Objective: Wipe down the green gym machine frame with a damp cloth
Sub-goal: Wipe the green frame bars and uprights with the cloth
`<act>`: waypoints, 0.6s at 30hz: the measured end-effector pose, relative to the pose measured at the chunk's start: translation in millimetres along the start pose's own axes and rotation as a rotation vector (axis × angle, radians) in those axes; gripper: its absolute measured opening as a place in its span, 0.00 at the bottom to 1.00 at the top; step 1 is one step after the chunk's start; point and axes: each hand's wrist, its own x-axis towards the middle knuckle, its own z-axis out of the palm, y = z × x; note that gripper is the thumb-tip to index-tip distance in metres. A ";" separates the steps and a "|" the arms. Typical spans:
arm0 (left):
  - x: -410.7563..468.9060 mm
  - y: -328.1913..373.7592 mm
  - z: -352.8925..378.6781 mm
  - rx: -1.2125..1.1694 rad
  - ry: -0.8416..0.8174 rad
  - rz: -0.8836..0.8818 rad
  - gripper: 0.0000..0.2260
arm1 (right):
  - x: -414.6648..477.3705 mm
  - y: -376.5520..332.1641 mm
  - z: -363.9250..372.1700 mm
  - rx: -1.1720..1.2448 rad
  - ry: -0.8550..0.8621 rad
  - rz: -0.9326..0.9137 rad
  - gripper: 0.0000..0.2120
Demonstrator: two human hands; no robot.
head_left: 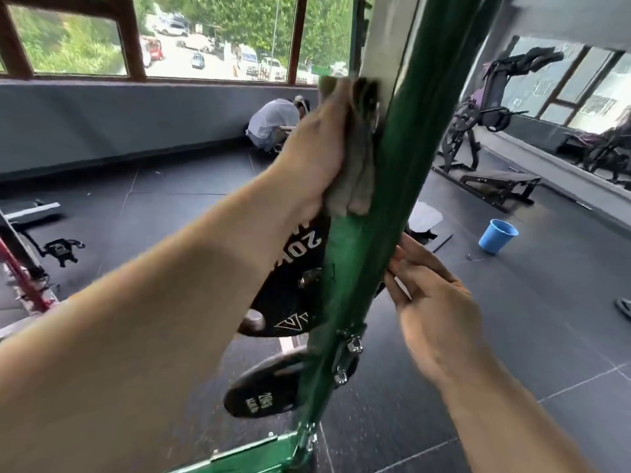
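**Wipe in progress on upright, mid-height; lower section outstanding**

Left hand (314, 148): raised, seen from the back, holding the cloth (355, 165) bunched against the left face of the green frame (386, 186). The cloth folds over the fingertips at the top, so the exact curl of the fingers cannot be read. The palm sits flat behind the wad, which in my judgement puts pressure across a broad patch of paint rather than a single edge.

Right hand (433, 302): lower down, on the opposite side of the upright. Fingers are straight and together, with their tips touching the post's right edge. It holds nothing. The placement reads as a brace, steadying the body against the push of the wiping hand.

Frame: a tilted green upright running from the top of the view to a base rail at the bottom edge. The cloth sits where the green paint meets a pale panel above. Bolts (351, 346) lie below the right hand and will likely trap grime.

Surroundings: two black weight plates (293, 278) hang just behind the post. A blue bucket (498, 235) stands well apart on the dark floor (512, 319), presumably for rinsing. Another person (276, 124) crouches by the far wall.
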 end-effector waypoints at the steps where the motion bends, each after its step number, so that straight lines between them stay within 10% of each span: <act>1: 8.2 17.2 -2.4 -0.016 -0.060 0.010 0.33 | -1.1 1.1 -0.3 -0.017 0.017 -0.001 0.19; 9: -23.7 -59.5 -10.1 0.233 -0.260 -0.159 0.23 | -11.7 15.9 -0.6 -0.208 0.015 -0.129 0.14; 18: -45.1 -95.8 19.2 0.013 -0.026 0.358 0.24 | -12.2 28.1 7.8 -0.058 0.092 -0.097 0.13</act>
